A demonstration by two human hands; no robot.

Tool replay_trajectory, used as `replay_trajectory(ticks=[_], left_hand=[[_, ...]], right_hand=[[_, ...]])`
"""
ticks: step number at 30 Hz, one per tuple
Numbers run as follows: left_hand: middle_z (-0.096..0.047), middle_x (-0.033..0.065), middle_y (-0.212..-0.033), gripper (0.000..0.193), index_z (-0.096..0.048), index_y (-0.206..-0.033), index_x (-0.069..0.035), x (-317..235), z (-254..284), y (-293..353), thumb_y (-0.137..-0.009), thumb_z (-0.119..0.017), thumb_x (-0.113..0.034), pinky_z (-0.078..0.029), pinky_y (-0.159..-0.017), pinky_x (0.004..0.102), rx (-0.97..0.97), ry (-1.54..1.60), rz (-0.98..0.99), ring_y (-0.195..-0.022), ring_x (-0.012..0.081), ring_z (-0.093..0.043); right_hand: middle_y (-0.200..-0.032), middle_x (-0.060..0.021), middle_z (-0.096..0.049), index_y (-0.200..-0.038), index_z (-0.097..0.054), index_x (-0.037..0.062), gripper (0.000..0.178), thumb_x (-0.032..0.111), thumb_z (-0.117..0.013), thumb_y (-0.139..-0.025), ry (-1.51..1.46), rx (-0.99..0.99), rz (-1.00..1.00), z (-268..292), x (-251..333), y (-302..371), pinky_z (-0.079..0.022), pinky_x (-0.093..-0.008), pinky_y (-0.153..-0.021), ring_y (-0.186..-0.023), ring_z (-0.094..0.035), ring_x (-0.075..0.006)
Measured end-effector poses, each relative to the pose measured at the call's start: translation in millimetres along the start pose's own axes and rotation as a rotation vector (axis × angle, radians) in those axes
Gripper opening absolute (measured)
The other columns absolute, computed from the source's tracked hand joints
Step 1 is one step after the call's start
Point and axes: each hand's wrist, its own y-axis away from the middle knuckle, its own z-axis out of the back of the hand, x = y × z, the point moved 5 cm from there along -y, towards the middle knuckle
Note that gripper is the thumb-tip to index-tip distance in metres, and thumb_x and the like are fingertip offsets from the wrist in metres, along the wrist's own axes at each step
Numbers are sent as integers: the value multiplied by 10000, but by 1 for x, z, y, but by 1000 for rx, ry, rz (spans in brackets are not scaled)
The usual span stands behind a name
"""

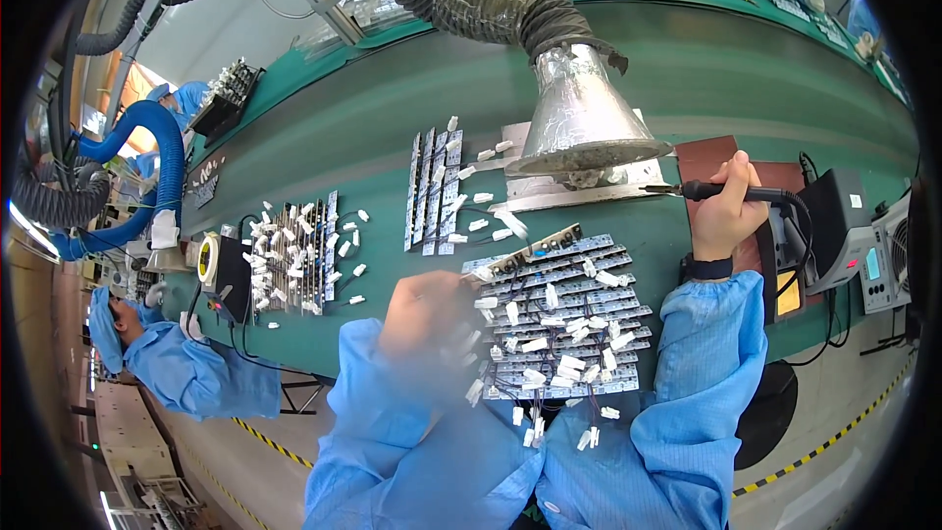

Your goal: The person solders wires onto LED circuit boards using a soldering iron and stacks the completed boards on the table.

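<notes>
My right hand is closed round a soldering iron, its tip pointing left beside the metal fume hood. My left hand is curled and partly blurred at the left end of a circuit board strip, which tilts up at the far side of a stack. That stack of circuit board strips lies just in front of me, with several white connectors on short wires spread over it and hanging off its near edge. My left fingertips are smeared, but they meet the strip's end.
A cone-shaped fume hood hangs over a pale plate. More board strips lie left of it, with another pile farther left. A soldering station stands at right. Co-workers sit at left and far right.
</notes>
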Motion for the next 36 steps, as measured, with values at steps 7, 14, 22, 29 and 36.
replay_trajectory(ticks=[7, 14, 22, 29, 36], left_hand=[[-479, -4, -623, 316, -610, -1091, 40, -10, 42, 6, -992, -506, -242, -293, -453, 213, -154, -52, -366, -493, 55, -372], [-512, -34, -718, 308, -601, -1190, -28, -29, 90, -25, -1012, -497, -257, -355, -520, 207, -519, -218, -483, -607, 50, -441], [-530, 185, -1276, 421, -506, -1302, 42, -12, 78, -58, -956, -529, -197, -388, -1002, 407, -556, -1104, -656, -1168, 340, -503], [-457, 224, -1368, 631, -439, -1366, 21, -48, 59, -55, -864, -670, -282, -365, -1053, 405, -423, -1232, -613, -1274, 371, -439], [-414, 247, -1394, 790, -399, -1400, -25, -53, 26, -87, -765, -736, -352, -378, -1043, 440, -493, -1396, -444, -1268, 399, -425]], right_hand=[[-618, -6, -493, -612, -501, 21, 381, 172, -542, -960, -23, -14, -13, 3, -3, 0, -352, -244, -576, -604, -444, -84], [-609, 2, -477, -612, -481, 29, 389, 180, -537, -966, -49, -1, -40, 0, -1, 1, -333, -244, -565, -592, -428, -78], [-616, 7, -471, -627, -488, 32, 377, 185, -534, -969, -37, 24, -42, 0, -4, 3, -334, -243, -578, -603, -426, -78], [-613, 7, -472, -625, -490, 30, 380, 186, -534, -968, -24, 28, -39, -1, 0, 3, -336, -243, -584, -603, -430, -78], [-605, 8, -470, -611, -484, 31, 397, 193, -535, -971, -7, 36, -30, -3, -7, 3, -329, -240, -558, -587, -421, -75]])
